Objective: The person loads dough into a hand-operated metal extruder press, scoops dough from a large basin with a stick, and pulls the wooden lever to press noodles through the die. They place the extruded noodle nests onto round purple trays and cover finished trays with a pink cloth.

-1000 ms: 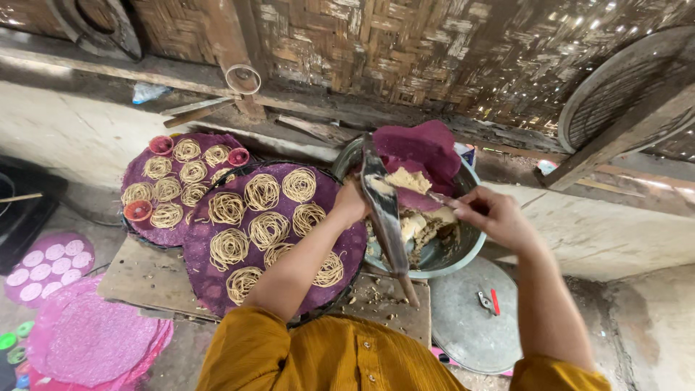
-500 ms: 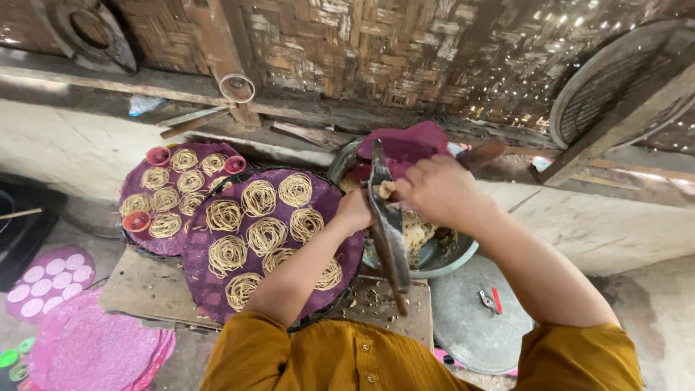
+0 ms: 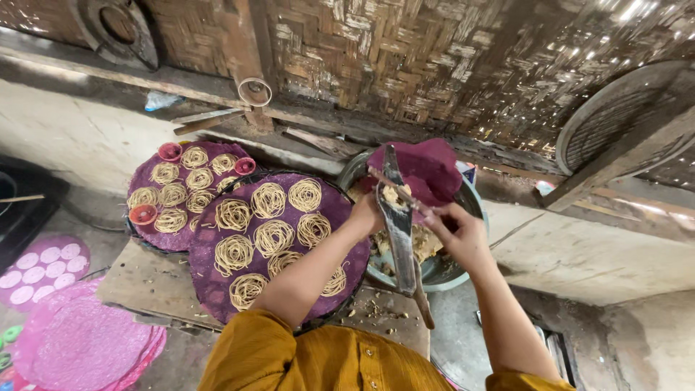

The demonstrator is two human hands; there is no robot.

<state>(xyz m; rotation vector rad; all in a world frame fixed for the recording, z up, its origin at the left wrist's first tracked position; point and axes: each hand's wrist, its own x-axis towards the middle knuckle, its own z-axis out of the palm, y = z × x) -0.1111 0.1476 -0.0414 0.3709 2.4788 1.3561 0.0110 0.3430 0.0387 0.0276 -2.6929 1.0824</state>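
I'm gripping the metal press (image 3: 399,217) with my left hand (image 3: 368,214) over the bowl's (image 3: 463,271) near rim, my right hand (image 3: 457,230) pinching dough (image 3: 392,194) into it. Filling step, I'd judge; pressing needs both hands closed.

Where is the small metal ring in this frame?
In the head view, the small metal ring sits upper left of centre on the wooden ledge, against the dark wooden post, above the rear purple tray of noodle coils.
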